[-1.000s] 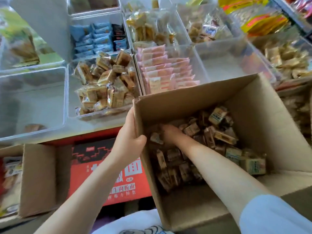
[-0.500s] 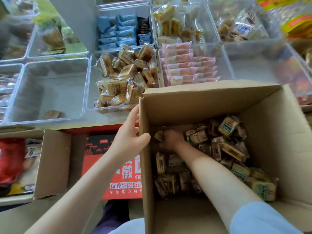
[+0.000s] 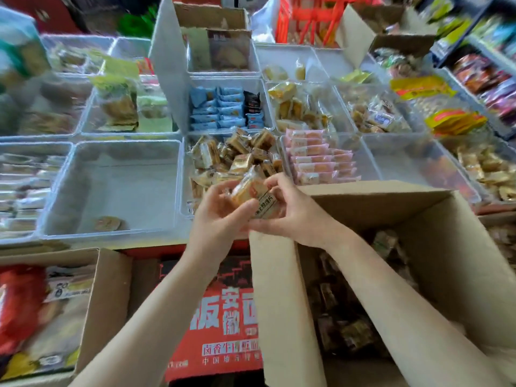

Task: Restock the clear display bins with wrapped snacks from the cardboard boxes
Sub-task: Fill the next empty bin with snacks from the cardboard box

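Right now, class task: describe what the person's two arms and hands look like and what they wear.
The left hand and right hand are bare: no gloves, and no rings, watch or bracelet show. Both forearms are uncovered down to the frame's bottom edge; no sleeve shows in this picture. Nails look short and unpainted, though motion blur softens detail.

Cardboard box (image 3: 460,247): plain brown. Wrapped snack (image 3: 252,195) held between both hands: clear film over a golden-tan cake, with a white label bearing dark characters. Snacks in the bin (image 3: 237,155) behind it: tan and gold. Neighbouring packets (image 3: 321,160): pale pink with an orange panel. Packets (image 3: 215,110) one row further back: light blue, beside a few black ones (image 3: 252,103). Carton (image 3: 223,317) below the bins: red with large white characters. Display bins (image 3: 111,188): colourless, transparent. Bags (image 3: 421,86) at the right: yellow.
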Available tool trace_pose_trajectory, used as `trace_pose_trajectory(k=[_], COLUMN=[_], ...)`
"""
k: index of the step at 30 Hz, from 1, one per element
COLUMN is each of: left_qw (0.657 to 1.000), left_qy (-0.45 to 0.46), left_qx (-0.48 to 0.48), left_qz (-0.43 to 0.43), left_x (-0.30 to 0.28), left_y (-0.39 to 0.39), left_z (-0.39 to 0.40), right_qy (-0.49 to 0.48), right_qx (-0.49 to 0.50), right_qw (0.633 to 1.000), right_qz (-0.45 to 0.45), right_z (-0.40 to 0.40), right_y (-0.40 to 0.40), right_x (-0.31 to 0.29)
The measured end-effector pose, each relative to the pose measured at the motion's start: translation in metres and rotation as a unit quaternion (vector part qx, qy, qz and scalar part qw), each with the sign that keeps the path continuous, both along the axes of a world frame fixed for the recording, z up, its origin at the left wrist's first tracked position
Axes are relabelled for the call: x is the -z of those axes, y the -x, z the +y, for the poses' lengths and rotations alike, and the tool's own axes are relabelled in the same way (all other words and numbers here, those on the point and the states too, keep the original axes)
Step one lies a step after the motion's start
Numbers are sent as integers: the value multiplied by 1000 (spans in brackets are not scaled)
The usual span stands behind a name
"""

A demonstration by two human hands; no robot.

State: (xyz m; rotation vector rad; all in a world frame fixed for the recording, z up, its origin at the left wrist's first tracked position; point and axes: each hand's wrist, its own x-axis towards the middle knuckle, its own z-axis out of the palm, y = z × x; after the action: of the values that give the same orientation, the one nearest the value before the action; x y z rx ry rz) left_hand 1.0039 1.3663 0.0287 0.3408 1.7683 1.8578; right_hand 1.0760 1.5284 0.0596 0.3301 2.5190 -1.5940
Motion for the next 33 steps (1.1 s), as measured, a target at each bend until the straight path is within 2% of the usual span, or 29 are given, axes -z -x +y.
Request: trace_pose_trajectory(k=[3,5,7,9,11,12,14,15,17,21,24,26,30,33], left_qw=[999,1000,999,998,988,967,886,851,811,780,779,775,768,766], left_qy=[-14,-12,5,48,149,230,402,456,518,540,530,536,545,548], left_qx=[-39,2,43,42,-13,-40,-60,-45,6,29,16,18,24,14], left_qz=[13,11,-5,-13,44,100,225,256,273,316,334,335,335,336], left_x=[10,20,34,55,83,100,131,146,169,195,198,199,199,201], left_y=[44,75,106,138,170,188,219,232,250,260,260,260,260,259], left_z=[-52,-96,-137,-177,-214,-233,-270,-287,-314,-329,-328,-329,-326,-325], right_qy=[30,77,79,48,3,-13,-43,-62,-96,-171,-208,-233,-201,-190], right_qx=[43,49,29,23,44,58,78,77,65,-9,-115,-155,-111,-127], right_qw=[999,996,996,998,999,998,996,994,991,976,945,926,928,918], right_qz=[9,-1,-8,-19,-18,-17,-23,-35,-66,-135,-224,-253,-292,-325], right_z=[-49,-80,-115,-151,-180,-191,-208,-214,-224,-242,-265,-278,-291,-291], right_y=[41,69,94,117,141,155,185,201,235,308,347,361,371,375], right_x=[10,23,43,64,85,95,110,116,132,181,219,237,250,248])
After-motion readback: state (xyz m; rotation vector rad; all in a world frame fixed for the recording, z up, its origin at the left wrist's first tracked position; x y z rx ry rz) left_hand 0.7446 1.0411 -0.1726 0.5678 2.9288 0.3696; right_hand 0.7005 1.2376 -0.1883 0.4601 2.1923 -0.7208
